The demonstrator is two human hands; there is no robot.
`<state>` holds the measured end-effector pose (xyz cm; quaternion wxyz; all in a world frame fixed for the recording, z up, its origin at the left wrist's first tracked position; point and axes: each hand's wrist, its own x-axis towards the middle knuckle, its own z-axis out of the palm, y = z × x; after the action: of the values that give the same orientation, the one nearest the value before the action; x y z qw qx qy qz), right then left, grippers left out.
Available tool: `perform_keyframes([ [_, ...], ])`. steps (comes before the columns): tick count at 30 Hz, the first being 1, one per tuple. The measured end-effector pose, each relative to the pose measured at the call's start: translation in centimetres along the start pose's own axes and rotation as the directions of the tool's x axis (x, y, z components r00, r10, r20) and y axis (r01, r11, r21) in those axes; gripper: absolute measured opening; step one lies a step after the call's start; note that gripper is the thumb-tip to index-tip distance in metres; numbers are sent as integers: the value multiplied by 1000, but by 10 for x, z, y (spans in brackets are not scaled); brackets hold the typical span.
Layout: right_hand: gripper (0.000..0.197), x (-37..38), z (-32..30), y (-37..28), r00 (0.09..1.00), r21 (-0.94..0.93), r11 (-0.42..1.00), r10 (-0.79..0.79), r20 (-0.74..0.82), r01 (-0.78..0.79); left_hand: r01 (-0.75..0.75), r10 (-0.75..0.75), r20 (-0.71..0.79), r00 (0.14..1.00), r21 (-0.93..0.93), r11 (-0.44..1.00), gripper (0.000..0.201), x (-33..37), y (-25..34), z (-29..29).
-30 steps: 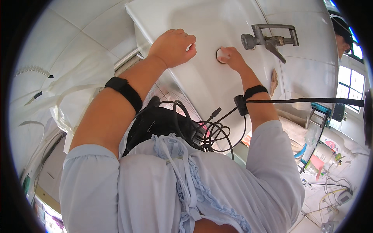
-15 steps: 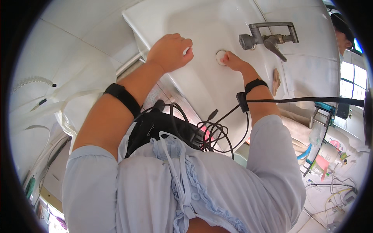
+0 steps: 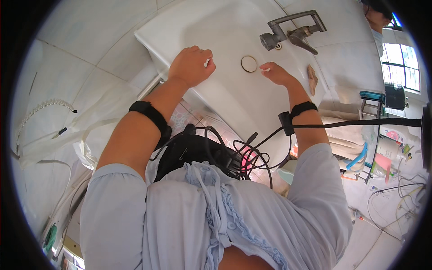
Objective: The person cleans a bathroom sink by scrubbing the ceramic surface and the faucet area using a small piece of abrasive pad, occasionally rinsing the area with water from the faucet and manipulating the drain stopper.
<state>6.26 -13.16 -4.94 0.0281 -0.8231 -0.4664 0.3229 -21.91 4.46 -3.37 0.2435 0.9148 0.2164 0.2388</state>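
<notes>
A white sink [image 3: 216, 96] lies in front of me. My left hand [image 3: 191, 66] hangs over its left side, fingers curled in loosely toward the thumb. A small pale patch shows between finger and thumb; whether it is an object or the sink behind, I cannot make out. Just right of the round drain [image 3: 249, 64], with its white centre and dark rim, is my right hand [image 3: 276, 74]. Its fingers point left, slightly bent, with a narrow gap to the thumb and no visible object held. A dark grey tap [image 3: 294, 33] stands beyond the right hand.
A brown, irregular piece [image 3: 312, 80] sits on the sink's right edge. Black cables [image 3: 252, 157] tangle before my waist, and a black cord [image 3: 360, 123] runs from my right forearm rightward. Folded cloths [image 3: 344, 135] lie at right. Another person [image 3: 377, 18] is at the upper right.
My right hand has drawn off the drain to its right, and its fingers have loosened. My left hand has come slightly nearer me, still curled. The view has shifted a little.
</notes>
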Motion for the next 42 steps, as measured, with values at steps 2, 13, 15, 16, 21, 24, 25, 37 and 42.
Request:
perform_keyframes([
  [2, 39, 1, 20, 17, 988, -121, 984, -138, -75, 129, -4, 3, -6, 1000, -29, 1000, 7, 2, 4, 2],
  [13, 64, -11, 60, -43, 998, -433, 900, 34, -56, -55, -26, 25, -57, 998, -11, 1000, 5, -10, 8, -6],
  [15, 64, -12, 59, -30, 998, -404, 915, -9, -66, -19, -29, 28, -61, 998, -16, 999, 5, -8, 9, -7],
  [16, 64, -15, 62, -24, 996, -364, 931, -43, -75, 13, -17, 17, -39, 999, 2, 1000, 5, -7, 10, -8],
  [21, 57, -2, 36, -44, 999, -344, 938, 39, -11, -40, -44, 45, -42, 998, 12, 999, 5, -6, -2, -4],
  [24, 52, -9, 31, -14, 982, -197, 975, -133, -130, 106, 4, -5, -15, 1000, -38, 999, 6, -3, -3, -1],
  [25, 50, -14, 31, -12, 943, -140, 970, -227, -243, 197, -13, 13, -31, 999, -23, 1000, 6, -4, -4, 1],
  [37, 52, 8, 40, -17, 968, -163, 968, -213, -132, 190, -9, 10, 30, 999, -26, 1000, 12, 0, -2, 3],
  [42, 56, 18, 46, -27, 996, -90, 996, 10, -84, -17, -29, 26, -61, 998, -50, 998, 8, -4, -4, 3],
])
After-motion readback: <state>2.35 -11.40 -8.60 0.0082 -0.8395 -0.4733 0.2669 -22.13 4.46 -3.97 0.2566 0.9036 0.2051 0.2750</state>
